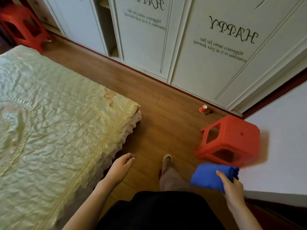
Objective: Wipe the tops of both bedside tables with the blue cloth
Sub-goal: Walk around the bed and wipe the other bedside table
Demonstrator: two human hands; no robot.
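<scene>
- Because I am on my feet in the strip of wooden floor [166,103] between the bed [49,113] and the wall, I carry the blue cloth [209,176] bunched up in my right hand [232,188] and not spread flat; there is nothing under it to wipe here.
- My right hand is closed on the cloth from its right side, the thumb lying across the top of the fold and the other fingers hidden underneath, so I judge the grip firm enough for walking.
- The cloth sticks out to the left of that hand, low at my right side, just this side of the red stool [232,140] and above the floor, touching nothing but my hand as far as I can tell.
- My left hand [121,168] hangs loose near the corner of the bed, fingers half curled, palm turned inward, gripping nothing. I take it to be free for balance.
- One foot in a slipper [167,161] is forward, which fits a step along the gap.
- No bedside table shows anywhere in view; I see only the bed's quilted cover, the white wardrobe doors [207,63] with lettering, a small red cup [203,108] on the floor by them, and a second red stool [23,27] far off at the top left.
- So I judge the wiping itself is not under way right now, and the next need is to reach a table top and open the cloth out against it.
</scene>
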